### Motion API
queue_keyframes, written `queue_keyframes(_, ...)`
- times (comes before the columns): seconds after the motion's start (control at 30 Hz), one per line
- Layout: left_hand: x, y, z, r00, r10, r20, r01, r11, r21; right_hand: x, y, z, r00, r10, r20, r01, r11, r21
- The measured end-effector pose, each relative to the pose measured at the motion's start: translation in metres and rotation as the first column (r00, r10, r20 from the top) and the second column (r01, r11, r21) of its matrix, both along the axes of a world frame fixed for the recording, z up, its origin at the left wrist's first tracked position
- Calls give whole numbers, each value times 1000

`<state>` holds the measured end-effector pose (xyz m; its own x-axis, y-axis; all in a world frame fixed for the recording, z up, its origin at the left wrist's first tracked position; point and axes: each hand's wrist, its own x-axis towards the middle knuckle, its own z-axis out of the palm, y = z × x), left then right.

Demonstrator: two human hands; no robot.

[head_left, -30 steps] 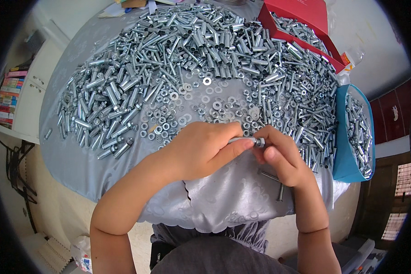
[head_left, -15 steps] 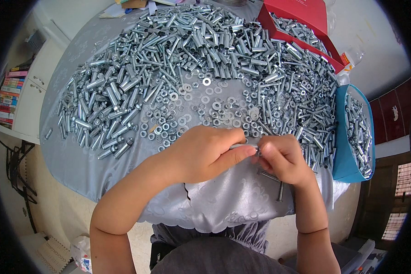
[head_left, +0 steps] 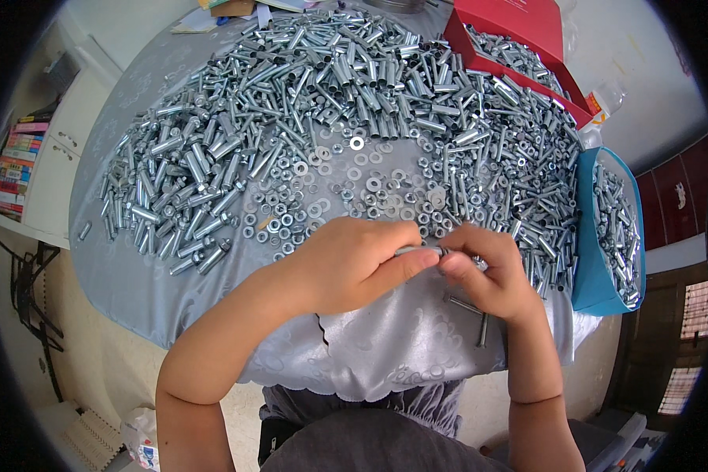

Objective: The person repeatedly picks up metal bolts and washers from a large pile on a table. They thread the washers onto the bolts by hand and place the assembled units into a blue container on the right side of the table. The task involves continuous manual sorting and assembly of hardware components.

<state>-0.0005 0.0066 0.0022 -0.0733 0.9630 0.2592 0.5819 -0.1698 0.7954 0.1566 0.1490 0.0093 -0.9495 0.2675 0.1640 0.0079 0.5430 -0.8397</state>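
Left grip [head_left: 362,263] holds metal fastener [head_left: 411,250]; right grip [head_left: 488,271], balled tighter half-second ago, now eased, pinching fastener's three-o'clock end: turning apparently mid-way.

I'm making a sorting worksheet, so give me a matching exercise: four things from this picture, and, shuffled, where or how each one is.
Things:
1. Red box
2. Blue container
3. Flat washers
4. Left hand

Places and states:
A. Gripping a slim metal piece
B. At the far right, open
C. Lying around the middle of the tablecloth
D. By the near right edge of the tablecloth

Pairs: 1-B, 2-D, 3-C, 4-A
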Motion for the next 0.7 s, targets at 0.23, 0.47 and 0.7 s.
queue_keyframes(0.23, 1, -3, 4, 999, -11, 45, 11, 1000, -13, 1, 0, -2, 999, 30, -38, -27, 997, 76)
queue_keyframes(0.47, 1, -3, 3, 999, -16, 44, 16, 1000, -4, -3, -5, -2, 979, 19, -202, -9, 999, 47)
queue_keyframes(0.7, 3, -3, 0, 999, -28, 30, 29, 999, -34, 0, 0, 0, 992, 87, -93, -85, 996, 17)
